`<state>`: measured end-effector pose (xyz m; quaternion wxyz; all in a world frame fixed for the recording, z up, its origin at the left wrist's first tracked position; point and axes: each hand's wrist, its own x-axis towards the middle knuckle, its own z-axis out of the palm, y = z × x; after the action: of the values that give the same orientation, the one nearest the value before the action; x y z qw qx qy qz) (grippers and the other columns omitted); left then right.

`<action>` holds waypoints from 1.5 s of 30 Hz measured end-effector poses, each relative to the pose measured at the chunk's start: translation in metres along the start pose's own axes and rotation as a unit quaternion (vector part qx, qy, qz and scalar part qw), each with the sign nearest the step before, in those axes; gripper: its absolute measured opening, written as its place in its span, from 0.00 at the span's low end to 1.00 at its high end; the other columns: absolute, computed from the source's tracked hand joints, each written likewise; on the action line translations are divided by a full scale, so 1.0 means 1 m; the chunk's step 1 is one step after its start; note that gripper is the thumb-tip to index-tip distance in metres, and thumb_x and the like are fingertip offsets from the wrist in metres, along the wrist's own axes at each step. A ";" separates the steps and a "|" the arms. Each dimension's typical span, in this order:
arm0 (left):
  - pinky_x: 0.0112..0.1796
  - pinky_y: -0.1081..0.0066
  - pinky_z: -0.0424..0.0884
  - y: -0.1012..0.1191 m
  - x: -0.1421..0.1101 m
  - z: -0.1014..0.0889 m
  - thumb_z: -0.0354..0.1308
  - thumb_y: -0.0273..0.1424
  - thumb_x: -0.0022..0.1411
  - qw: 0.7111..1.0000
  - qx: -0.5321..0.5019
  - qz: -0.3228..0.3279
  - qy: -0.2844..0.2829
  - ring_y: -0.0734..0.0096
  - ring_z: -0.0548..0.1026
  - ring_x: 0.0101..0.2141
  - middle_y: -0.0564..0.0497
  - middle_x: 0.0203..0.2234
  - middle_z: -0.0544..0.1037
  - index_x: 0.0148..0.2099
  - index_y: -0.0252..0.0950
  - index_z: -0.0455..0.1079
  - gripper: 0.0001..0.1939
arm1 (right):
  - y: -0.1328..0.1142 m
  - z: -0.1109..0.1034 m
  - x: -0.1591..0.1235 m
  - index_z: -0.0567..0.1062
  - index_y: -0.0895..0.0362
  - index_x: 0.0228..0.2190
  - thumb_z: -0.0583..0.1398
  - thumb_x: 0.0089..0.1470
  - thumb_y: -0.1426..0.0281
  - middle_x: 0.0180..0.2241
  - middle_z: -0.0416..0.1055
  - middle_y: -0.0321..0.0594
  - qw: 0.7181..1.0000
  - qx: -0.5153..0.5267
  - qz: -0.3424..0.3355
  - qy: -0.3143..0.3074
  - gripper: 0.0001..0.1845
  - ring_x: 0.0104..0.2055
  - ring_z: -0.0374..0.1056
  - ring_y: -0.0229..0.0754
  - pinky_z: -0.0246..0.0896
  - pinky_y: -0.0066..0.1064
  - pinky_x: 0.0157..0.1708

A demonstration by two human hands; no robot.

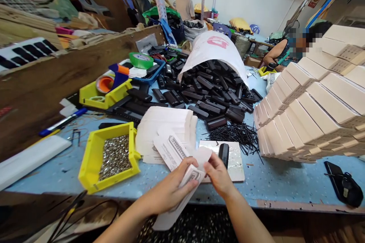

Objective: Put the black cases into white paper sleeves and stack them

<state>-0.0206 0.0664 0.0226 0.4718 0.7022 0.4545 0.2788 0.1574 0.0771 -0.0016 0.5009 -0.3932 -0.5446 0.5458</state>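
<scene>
Over the table's front edge, a small white printed carton (196, 175) is tilted in my hands. My left hand (171, 191) wraps round its body, thumb on the printed face. With its fingertips my right hand (218, 174) pinches the white flap at the carton's upper end. Just behind lies a flat printed carton (172, 148), leaning on a pile of flat white cartons (165, 121). Right of the pile, a long black ribbed piece (224, 154) rests on a white board (237, 169), partly behind my right hand.
A yellow bin (88, 159) of small metal parts stands left. Black plastic pieces (211, 110) spill from a white sack (213, 49); thin black sticks (234, 134) lie in front. Finished-looking boxes (299, 121) are stacked right, beside a black phone-like object (339, 182). People sit beyond.
</scene>
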 end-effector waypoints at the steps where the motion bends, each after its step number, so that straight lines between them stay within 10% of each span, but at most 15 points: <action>1: 0.46 0.60 0.71 -0.001 0.001 0.007 0.58 0.37 0.52 1.000 -0.006 -0.011 0.024 0.57 0.75 0.44 0.46 0.42 0.74 0.50 0.40 0.58 0.23 | 0.001 0.002 0.000 0.75 0.50 0.45 0.59 0.52 0.47 0.38 0.71 0.40 1.000 0.010 -0.002 -0.014 0.25 0.35 0.67 0.40 0.65 0.31 0.36; 6: 0.49 0.56 0.70 -0.012 0.005 0.033 0.63 0.35 0.50 0.995 -0.053 -0.020 0.088 0.58 0.75 0.47 0.41 0.49 0.71 0.62 0.40 0.36 0.46 | -0.012 -0.003 -0.003 0.80 0.50 0.40 0.61 0.51 0.48 0.46 0.75 0.43 0.992 -0.039 -0.074 -0.094 0.23 0.50 0.69 0.48 0.62 0.38 0.51; 14: 0.51 0.56 0.69 -0.020 -0.001 0.027 0.57 0.28 0.59 0.971 0.061 0.186 0.135 0.58 0.69 0.55 0.39 0.56 0.66 0.43 0.43 0.53 0.15 | 0.001 -0.005 0.000 0.77 0.52 0.39 0.67 0.46 0.54 0.31 0.75 0.36 0.994 0.074 0.085 -0.013 0.21 0.33 0.71 0.38 0.68 0.30 0.35; 17: 0.54 0.52 0.67 -0.018 -0.002 0.026 0.58 0.29 0.58 0.982 0.069 0.149 0.094 0.56 0.67 0.57 0.38 0.58 0.64 0.44 0.41 0.57 0.14 | -0.002 0.002 0.001 0.78 0.52 0.41 0.64 0.50 0.53 0.38 0.76 0.40 0.998 0.028 0.024 -0.049 0.21 0.41 0.72 0.41 0.68 0.33 0.42; 22: 0.56 0.50 0.64 -0.013 0.003 0.033 0.62 0.32 0.48 0.990 -0.028 0.001 0.138 0.51 0.67 0.57 0.35 0.55 0.67 0.63 0.36 0.41 0.45 | -0.015 0.008 -0.002 0.80 0.50 0.42 0.61 0.53 0.55 0.47 0.76 0.42 0.989 -0.069 -0.087 -0.097 0.18 0.51 0.71 0.46 0.65 0.40 0.52; 31: 0.50 0.57 0.69 0.010 0.010 0.029 0.58 0.31 0.45 0.988 -0.107 -0.093 0.052 0.52 0.73 0.50 0.38 0.50 0.74 0.68 0.31 0.35 0.52 | -0.010 0.022 -0.015 0.80 0.53 0.40 0.56 0.60 0.64 0.40 0.79 0.43 0.980 -0.160 -0.090 0.070 0.14 0.41 0.76 0.44 0.72 0.35 0.43; 36: 0.58 0.54 0.59 0.002 0.010 0.024 0.64 0.34 0.43 0.985 -0.140 -0.080 0.056 0.50 0.65 0.58 0.36 0.58 0.66 0.66 0.33 0.45 0.50 | -0.013 -0.001 -0.016 0.69 0.55 0.55 0.53 0.62 0.66 0.54 0.70 0.47 0.940 -0.261 -0.195 -0.102 0.22 0.59 0.63 0.46 0.59 0.44 0.59; 39: 0.52 0.48 0.68 -0.008 0.001 0.006 0.65 0.37 0.47 0.948 -0.262 -0.171 0.063 0.49 0.75 0.49 0.40 0.48 0.76 0.66 0.37 0.43 0.49 | -0.021 -0.040 -0.010 0.61 0.54 0.61 0.52 0.58 0.76 0.63 0.58 0.46 0.877 -0.414 -0.144 -0.196 0.29 0.66 0.51 0.47 0.50 0.49 0.63; 42: 0.42 0.55 0.76 -0.014 -0.007 -0.018 0.60 0.37 0.54 0.854 -0.453 -0.234 0.110 0.52 0.78 0.44 0.46 0.44 0.79 0.67 0.46 0.44 0.42 | -0.030 -0.077 -0.004 0.73 0.52 0.51 0.58 0.48 0.83 0.64 0.56 0.45 0.803 -0.542 -0.101 -0.226 0.29 0.67 0.46 0.54 0.40 0.58 0.63; 45: 0.36 0.70 0.77 -0.009 -0.004 -0.029 0.53 0.33 0.61 0.767 -0.531 -0.259 0.250 0.62 0.77 0.46 0.48 0.47 0.78 0.62 0.46 0.57 0.26 | -0.034 -0.086 -0.005 0.75 0.53 0.42 0.63 0.47 0.80 0.50 0.73 0.44 0.850 -0.475 -0.097 -0.204 0.19 0.57 0.65 0.51 0.51 0.53 0.60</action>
<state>-0.0494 0.0754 0.0263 0.6933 0.1003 0.5007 0.5086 0.2457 0.0862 0.0231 0.1809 -0.4080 -0.8629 0.2371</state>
